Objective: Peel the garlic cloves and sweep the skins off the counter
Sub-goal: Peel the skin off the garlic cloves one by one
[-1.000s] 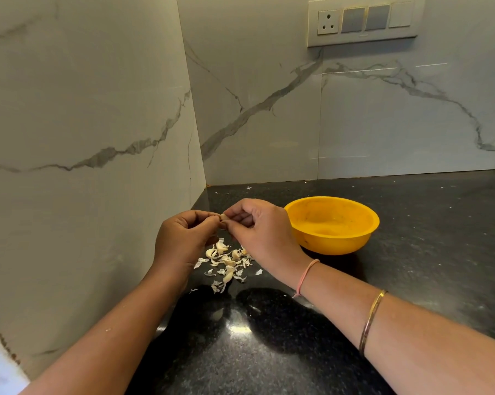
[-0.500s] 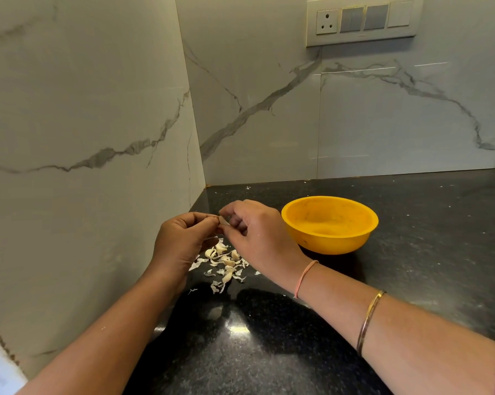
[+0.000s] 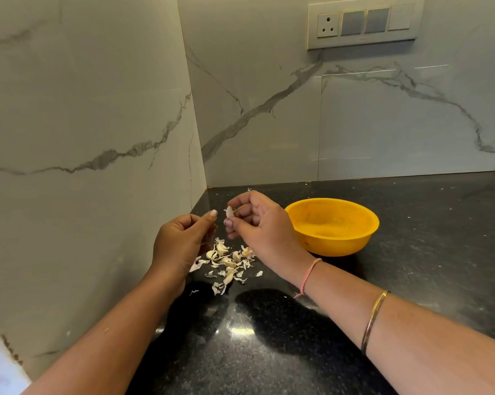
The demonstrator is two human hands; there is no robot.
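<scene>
Right hand: garlic clove pinched at fingertips.
Left hand: fingers curled; grasp cannot be told.
Counter: skins are scattered beside a yellow bowl.

- Setting: a home kitchen, seen at an inside corner.
- Polished black speckled stone table across the lower right of the frame.
- Glossy marble-veined wall tiles behind it and at left.
- Domestic switch panel with one socket, upper right.
- Yellow bowl and loose garlic skins on the table, centre.
</scene>
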